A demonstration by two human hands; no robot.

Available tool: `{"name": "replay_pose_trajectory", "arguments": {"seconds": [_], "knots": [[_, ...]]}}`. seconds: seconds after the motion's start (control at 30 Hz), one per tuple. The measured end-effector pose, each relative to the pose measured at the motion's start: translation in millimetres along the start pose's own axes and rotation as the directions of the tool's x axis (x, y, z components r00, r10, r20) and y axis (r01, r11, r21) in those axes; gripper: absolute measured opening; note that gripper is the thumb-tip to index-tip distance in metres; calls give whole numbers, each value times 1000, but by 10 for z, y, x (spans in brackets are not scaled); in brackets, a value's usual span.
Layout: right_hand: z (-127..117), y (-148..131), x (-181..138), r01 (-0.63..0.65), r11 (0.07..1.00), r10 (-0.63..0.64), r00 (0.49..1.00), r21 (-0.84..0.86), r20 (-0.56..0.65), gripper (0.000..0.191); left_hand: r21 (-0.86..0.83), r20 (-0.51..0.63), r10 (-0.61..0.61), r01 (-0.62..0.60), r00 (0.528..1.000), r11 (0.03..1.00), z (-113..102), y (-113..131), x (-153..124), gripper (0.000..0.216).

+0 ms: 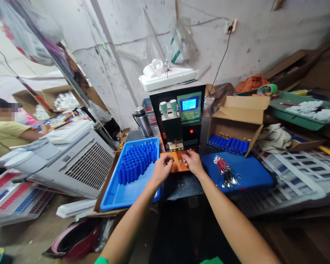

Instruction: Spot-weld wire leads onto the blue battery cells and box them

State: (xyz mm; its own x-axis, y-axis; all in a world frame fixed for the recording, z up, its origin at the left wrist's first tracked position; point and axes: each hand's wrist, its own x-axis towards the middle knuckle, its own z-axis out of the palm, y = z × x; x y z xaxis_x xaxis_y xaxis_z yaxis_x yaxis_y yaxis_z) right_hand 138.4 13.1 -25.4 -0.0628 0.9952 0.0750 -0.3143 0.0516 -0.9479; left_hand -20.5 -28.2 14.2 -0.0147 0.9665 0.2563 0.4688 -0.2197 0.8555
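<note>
Both my hands rest on an orange work plate in front of a black spot-welding machine with a lit blue display. My left hand is curled, fingertips pinched on something small I cannot make out. My right hand is also curled, its fingertips pinched close to the left hand's, just below the machine's electrodes. A blue tray with several upright blue cylindrical cells stands left of my left hand. Right of my right hand a bundle of red-and-white wires lies on a blue mat.
An open cardboard box holds a row of blue cells behind the mat. A steel flask stands left of the machine. A grey vented appliance sits at the left. Another person's arm is at far left. A green tray is at right.
</note>
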Motion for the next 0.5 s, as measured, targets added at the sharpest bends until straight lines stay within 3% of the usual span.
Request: {"name": "replay_pose_trajectory", "arguments": {"seconds": [0.13, 0.23, 0.33, 0.5], "knots": [[16, 7, 0, 3, 1000, -3, 1000, 16, -2, 25, 343, -68, 67, -40, 995, 938, -534, -140, 36, 16], [28, 11, 5, 1, 1000, -1, 1000, 27, -12, 24, 701, -11, 143, -95, 990, 707, -811, -290, 151, 25], [31, 17, 10, 0, 999, 1, 1000, 37, -25, 25, 850, 114, 106, -153, 988, 504, -871, -427, 282, 48], [38, 8, 13, 3, 1000, -2, 1000, 21, -28, 25, 868, 202, 64, -209, 977, 450, -738, -549, 431, 55]]}}
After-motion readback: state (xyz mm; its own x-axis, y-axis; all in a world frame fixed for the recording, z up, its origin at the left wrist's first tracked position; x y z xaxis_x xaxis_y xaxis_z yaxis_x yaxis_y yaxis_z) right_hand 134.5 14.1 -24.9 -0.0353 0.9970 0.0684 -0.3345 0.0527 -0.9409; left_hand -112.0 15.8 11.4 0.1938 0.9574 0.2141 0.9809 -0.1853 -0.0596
